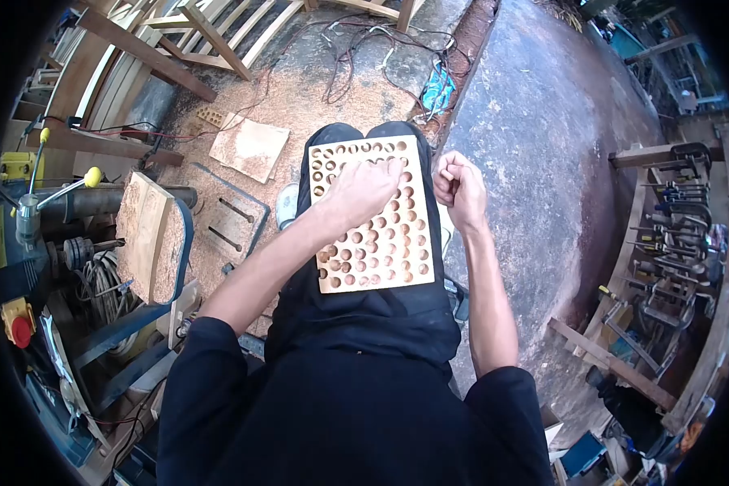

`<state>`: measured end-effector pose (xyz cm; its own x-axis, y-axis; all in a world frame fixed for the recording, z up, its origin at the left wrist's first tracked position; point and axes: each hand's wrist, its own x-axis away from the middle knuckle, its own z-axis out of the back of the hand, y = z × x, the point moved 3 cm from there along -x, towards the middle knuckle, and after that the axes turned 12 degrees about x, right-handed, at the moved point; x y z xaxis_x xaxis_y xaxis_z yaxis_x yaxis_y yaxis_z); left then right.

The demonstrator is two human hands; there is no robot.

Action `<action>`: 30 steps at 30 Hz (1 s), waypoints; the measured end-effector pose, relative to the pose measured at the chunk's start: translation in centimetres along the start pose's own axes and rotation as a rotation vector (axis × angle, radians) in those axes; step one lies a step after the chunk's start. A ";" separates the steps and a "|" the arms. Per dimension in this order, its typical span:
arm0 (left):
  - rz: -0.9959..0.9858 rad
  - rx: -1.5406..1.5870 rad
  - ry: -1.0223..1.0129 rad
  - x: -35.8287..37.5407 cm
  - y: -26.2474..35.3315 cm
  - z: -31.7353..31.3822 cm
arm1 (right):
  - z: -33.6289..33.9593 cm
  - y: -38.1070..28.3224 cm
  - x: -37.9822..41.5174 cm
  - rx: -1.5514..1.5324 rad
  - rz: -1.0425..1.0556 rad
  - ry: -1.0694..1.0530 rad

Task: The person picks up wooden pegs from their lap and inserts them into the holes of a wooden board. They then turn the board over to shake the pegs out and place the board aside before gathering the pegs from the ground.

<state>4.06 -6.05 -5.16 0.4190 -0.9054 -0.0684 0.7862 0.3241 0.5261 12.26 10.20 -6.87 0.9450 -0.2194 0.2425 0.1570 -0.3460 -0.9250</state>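
Board [383, 243], wooden and drilled with rows of round holes, lies across the lap of the dark trousers [364, 312], its long axis running from knees to torso. We find the left hand [366, 188] nearer, fingers curled over the far half toward the far right corner; whether it grips anything, we cannot tell. We note the right hand [462, 188] apart, loosely curled just outside the right edge, contents hidden.

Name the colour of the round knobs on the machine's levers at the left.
The knobs are bright yellow, seen best in the head view.
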 end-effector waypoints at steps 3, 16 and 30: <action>0.007 -0.037 -0.143 -0.3 0.1 0.5 | -0.7 1.0 -0.3 -0.361 -0.131 -0.093; 0.290 0.279 0.306 1.3 -0.3 0.3 | -4.6 -2.0 -0.2 1.506 0.414 0.240; 0.281 0.227 0.040 -3.0 -4.4 2.5 | -4.9 -2.9 -3.6 1.357 0.036 0.014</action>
<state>-1.79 -5.44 -5.09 0.6253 -0.7768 0.0752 0.5187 0.4857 0.7036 6.98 7.56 -3.70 0.9528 -0.2215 0.2077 0.2970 0.8220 -0.4859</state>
